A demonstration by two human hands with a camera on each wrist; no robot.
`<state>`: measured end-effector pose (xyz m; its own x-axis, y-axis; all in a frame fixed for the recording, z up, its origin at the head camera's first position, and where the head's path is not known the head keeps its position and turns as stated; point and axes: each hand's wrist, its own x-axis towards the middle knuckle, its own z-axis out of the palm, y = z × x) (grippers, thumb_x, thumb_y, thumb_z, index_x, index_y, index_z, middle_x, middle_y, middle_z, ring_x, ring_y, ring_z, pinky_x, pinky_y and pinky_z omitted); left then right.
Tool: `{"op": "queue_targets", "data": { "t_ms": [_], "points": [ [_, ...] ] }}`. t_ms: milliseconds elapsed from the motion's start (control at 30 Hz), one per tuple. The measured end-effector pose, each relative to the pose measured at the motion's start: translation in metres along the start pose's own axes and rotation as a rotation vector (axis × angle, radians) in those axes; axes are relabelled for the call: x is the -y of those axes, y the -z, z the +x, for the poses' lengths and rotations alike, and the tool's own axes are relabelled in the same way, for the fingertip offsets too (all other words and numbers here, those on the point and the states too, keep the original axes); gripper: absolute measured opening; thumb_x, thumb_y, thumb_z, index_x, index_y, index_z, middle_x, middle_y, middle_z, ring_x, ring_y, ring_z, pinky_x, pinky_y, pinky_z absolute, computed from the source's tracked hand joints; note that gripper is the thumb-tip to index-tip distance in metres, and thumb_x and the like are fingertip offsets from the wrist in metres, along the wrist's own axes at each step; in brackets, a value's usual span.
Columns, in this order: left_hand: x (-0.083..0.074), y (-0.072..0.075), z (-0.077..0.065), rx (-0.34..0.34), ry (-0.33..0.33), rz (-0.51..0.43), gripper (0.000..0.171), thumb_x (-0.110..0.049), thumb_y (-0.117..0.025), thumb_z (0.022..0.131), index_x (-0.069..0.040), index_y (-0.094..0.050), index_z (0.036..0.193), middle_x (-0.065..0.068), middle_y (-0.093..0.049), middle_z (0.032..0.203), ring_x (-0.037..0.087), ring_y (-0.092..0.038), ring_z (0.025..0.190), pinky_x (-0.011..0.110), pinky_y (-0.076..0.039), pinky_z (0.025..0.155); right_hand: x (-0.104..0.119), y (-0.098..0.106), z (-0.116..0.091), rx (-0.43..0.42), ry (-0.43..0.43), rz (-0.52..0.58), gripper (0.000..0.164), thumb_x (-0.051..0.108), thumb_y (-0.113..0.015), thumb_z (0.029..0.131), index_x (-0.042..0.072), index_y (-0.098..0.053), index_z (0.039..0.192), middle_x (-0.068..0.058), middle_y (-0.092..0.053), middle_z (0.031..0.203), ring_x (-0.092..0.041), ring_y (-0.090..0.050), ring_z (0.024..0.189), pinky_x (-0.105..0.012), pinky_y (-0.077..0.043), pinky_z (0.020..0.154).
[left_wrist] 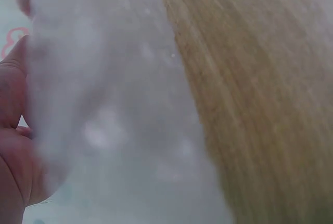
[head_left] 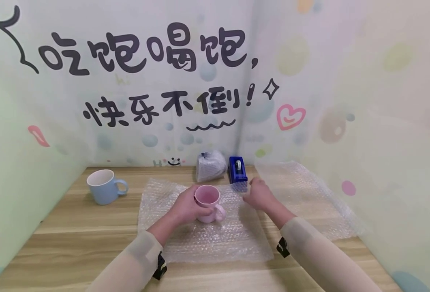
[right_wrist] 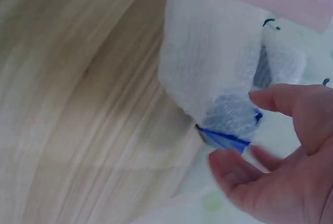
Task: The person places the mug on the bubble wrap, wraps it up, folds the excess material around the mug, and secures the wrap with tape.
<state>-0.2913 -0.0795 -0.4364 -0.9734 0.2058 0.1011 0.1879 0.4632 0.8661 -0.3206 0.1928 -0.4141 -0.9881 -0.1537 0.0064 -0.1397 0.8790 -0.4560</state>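
Note:
My left hand (head_left: 186, 206) grips a pink mug (head_left: 207, 196) around its side, thumb across the front. The mug is upright over a sheet of bubble wrap (head_left: 215, 247), its handle pointing right. In the left wrist view, blurred bubble wrap (left_wrist: 114, 99) covers much of the picture and partly hides the hand. My right hand (head_left: 260, 195) is by the sheet's far right corner. From the right wrist, its thumb and fingers stand apart around a gap, close to the wrap's edge (right_wrist: 208, 52). No wrap is visibly pinched there.
A blue tape dispenser (head_left: 238, 168) stands behind the sheet, partly covered by its corner. Left of it lies a bundle in bubble wrap (head_left: 211, 166). A light blue mug (head_left: 104, 190) is at the left. Another bubble wrap sheet (head_left: 302, 198) spreads along the right wall.

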Motion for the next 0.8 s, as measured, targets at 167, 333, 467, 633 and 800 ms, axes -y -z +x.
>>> {"op": "queue_targets", "data": {
  "t_ms": [167,333,467,633,800],
  "points": [
    [0.001,0.000,-0.001,-0.012,-0.022,0.013,0.074,-0.011,-0.099,0.072,-0.004,-0.066,0.138,0.012,-0.077,0.127,0.030,-0.072,0.120,0.053,-0.059,0.108,-0.005,-0.006,0.008,0.022,-0.129,0.091,0.085,0.009,-0.072,0.083,-0.027,-0.033,0.150,-0.045,-0.059,0.140,-0.045,-0.065,0.116,-0.055,-0.056,0.110],
    [0.001,0.001,-0.002,-0.009,-0.035,0.024,0.073,-0.014,-0.100,0.073,-0.003,-0.066,0.137,0.013,-0.077,0.126,0.031,-0.072,0.119,0.053,-0.058,0.108,-0.006,-0.011,0.012,-0.056,-0.063,0.060,0.043,0.003,-0.066,0.084,-0.013,-0.068,0.124,-0.027,-0.075,0.119,-0.039,-0.071,0.108,-0.050,-0.061,0.097],
    [0.000,0.000,-0.003,-0.018,-0.029,0.030,0.073,-0.014,-0.101,0.073,-0.002,-0.066,0.137,0.014,-0.077,0.126,0.033,-0.072,0.120,0.054,-0.058,0.108,0.002,-0.004,0.011,-0.067,-0.009,0.150,0.012,0.005,-0.067,0.093,0.000,-0.074,0.101,-0.010,-0.073,0.091,-0.024,-0.071,0.083,-0.035,-0.060,0.071],
    [0.000,0.000,-0.002,-0.027,-0.013,0.045,0.074,-0.015,-0.102,0.073,-0.002,-0.066,0.137,0.014,-0.076,0.127,0.032,-0.072,0.121,0.055,-0.058,0.109,0.026,0.007,0.003,-0.028,0.034,0.328,0.007,0.007,-0.069,0.100,0.003,-0.073,0.103,-0.006,-0.073,0.090,-0.017,-0.076,0.077,-0.029,-0.063,0.065],
    [-0.001,0.000,0.000,-0.010,0.005,0.050,0.075,-0.016,-0.101,0.074,-0.004,-0.065,0.139,0.012,-0.076,0.128,0.031,-0.071,0.121,0.054,-0.058,0.108,0.051,0.007,-0.007,0.003,0.174,0.265,0.014,0.009,-0.069,0.102,0.004,-0.078,0.112,-0.004,-0.078,0.092,-0.014,-0.072,0.078,-0.027,-0.058,0.064]
  ]
}}
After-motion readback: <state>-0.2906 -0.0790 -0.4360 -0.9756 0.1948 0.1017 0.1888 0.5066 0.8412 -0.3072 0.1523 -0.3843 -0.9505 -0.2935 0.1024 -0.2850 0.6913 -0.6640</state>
